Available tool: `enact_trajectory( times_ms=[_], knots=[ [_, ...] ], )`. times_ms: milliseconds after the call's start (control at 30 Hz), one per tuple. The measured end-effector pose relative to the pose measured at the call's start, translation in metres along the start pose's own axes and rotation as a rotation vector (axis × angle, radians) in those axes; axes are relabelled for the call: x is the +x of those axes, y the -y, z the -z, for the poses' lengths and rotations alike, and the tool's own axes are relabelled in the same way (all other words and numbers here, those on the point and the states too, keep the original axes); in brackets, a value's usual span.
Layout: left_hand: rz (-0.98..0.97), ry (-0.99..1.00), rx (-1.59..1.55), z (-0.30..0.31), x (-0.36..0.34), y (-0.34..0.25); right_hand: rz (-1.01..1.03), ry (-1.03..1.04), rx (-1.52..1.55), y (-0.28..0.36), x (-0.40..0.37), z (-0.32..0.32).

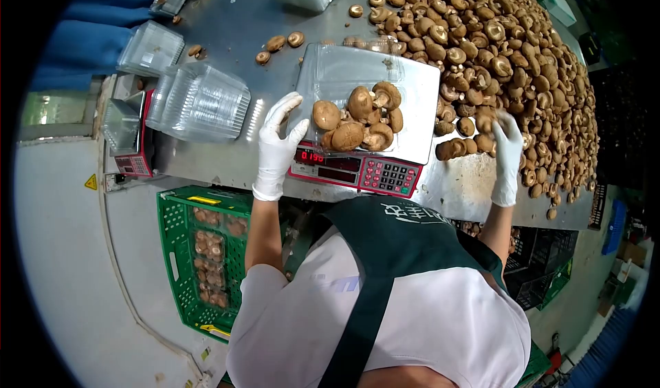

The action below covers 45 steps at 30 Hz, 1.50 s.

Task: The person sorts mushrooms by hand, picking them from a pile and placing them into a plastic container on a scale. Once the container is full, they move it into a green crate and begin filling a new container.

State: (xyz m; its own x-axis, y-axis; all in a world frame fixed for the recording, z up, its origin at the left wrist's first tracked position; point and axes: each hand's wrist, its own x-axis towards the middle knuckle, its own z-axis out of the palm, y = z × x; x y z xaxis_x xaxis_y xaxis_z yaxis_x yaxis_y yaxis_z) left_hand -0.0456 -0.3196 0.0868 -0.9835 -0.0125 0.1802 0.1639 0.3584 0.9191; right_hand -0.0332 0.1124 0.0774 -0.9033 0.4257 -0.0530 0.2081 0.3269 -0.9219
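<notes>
My left hand [278, 144], in a white glove, is at the left side of a clear plastic tray [323, 78] with its thumb and fingers apart. Several brown mushrooms [359, 103] sit heaped in the tray's near part. Under it is the metal plate of a red scale [357, 170], whose display seems to read 0.190. At the edge of the large mushroom pile, my gloved right hand [507, 157] has its fingertips against a slightly blurred mushroom [485, 120]. Its fingers are bent toward that mushroom and partly hide it.
A big mushroom pile [509, 65] covers the right of the metal table [234, 27]. Stacked clear trays [199, 102] and a second scale [134, 140] stand at left. Below is a green crate [180, 264] with packed mushrooms. A few loose mushrooms [276, 43] lie behind the scale.
</notes>
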Motion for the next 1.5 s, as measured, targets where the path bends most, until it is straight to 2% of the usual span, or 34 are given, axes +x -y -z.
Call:
enact_trajectory(
  times_ms=[100,200,300,367,433,500,567,600,667,733,767,800,867,900,967,1033,1067,1100,1167,1200,1233,1300,1333,1367,1433,1467,1500],
  knots=[
    [-0.095,0.101,0.139,0.004,0.007,-0.01,-0.103,-0.019,-0.256,-0.075,-0.017,0.04],
    [-0.27,0.258,0.436,-0.003,0.015,-0.014,-0.123,-0.007,-0.444,-0.132,-0.034,0.045],
    [-0.396,0.329,0.529,-0.008,0.03,-0.009,-0.16,0.005,-0.502,-0.147,-0.041,0.03],
    [-0.448,0.313,0.538,-0.008,0.038,-0.008,-0.107,-0.029,-0.525,-0.146,-0.041,0.023],
    [-0.503,0.298,0.545,-0.01,0.044,-0.009,-0.107,-0.05,-0.626,-0.121,-0.038,0.014],
    [-0.279,0.143,0.301,-0.016,0.048,-0.013,-0.112,-0.075,-0.73,-0.102,-0.033,0.008],
    [-0.325,0.114,0.359,-0.022,0.049,-0.015,0.056,-0.094,-0.648,-0.09,-0.024,0.001],
    [-0.355,0.098,0.414,-0.025,0.048,-0.014,0.036,-0.074,-0.562,-0.079,-0.019,-0.005],
    [-0.453,0.065,0.489,-0.032,0.049,-0.003,0.151,-0.025,-0.453,-0.036,-0.016,-0.025],
    [-0.407,0.03,0.434,-0.033,0.048,-0.012,0.24,0.064,-0.285,-0.002,-0.016,-0.047],
    [-0.352,-0.007,0.381,-0.032,0.047,-0.018,0.348,0.114,-0.339,0.012,-0.015,-0.056],
    [-0.321,-0.057,0.325,-0.031,0.047,-0.022,0.341,0.161,-0.2,0.03,-0.02,-0.067],
    [-0.345,-0.05,0.25,-0.032,0.043,-0.049,0.227,0.396,-0.04,0.072,-0.032,-0.083],
    [-0.363,-0.044,0.175,-0.036,0.04,-0.061,0.232,0.462,0.18,0.083,-0.038,-0.094],
    [-0.478,0.156,-0.017,-0.051,0.036,-0.065,0.115,0.748,0.534,0.105,-0.05,-0.107],
    [-0.557,0.203,0.057,-0.057,0.034,-0.083,0.146,0.762,0.632,0.103,-0.057,-0.121],
    [-0.501,0.21,-0.056,-0.057,0.036,-0.085,0.098,0.775,0.535,0.101,-0.052,-0.117],
    [-0.493,0.177,-0.08,-0.054,0.041,-0.083,-0.038,0.779,0.552,0.102,-0.049,-0.11],
    [-0.265,0.075,-0.199,-0.044,0.048,-0.075,-0.007,0.559,0.446,0.087,-0.038,-0.098],
    [-0.179,0.052,-0.044,-0.036,0.051,-0.068,0.091,0.396,0.32,0.071,-0.031,-0.091],
    [-0.178,0.051,-0.045,-0.032,0.052,-0.064,0.187,0.232,0.193,0.051,-0.023,-0.086],
    [0.004,0.255,0.144,-0.028,0.052,-0.059,0.229,-0.002,-0.045,0.018,-0.008,-0.075],
    [0.013,0.305,0.187,-0.032,0.051,-0.059,0.291,-0.088,-0.253,-0.01,0.003,-0.069],
    [-0.084,0.334,0.244,-0.038,0.05,-0.054,0.326,-0.075,-0.405,-0.037,0.012,-0.062],
    [-0.161,0.404,0.314,-0.05,0.049,-0.045,0.271,0.042,-0.619,-0.067,0.016,-0.059],
    [-0.135,0.412,0.31,-0.056,0.05,-0.041,0.25,0.11,-0.806,-0.078,0.01,-0.06],
    [-0.145,0.411,0.309,-0.057,0.052,-0.042,0.239,0.049,-0.764,-0.08,0.006,-0.065]
  ],
)
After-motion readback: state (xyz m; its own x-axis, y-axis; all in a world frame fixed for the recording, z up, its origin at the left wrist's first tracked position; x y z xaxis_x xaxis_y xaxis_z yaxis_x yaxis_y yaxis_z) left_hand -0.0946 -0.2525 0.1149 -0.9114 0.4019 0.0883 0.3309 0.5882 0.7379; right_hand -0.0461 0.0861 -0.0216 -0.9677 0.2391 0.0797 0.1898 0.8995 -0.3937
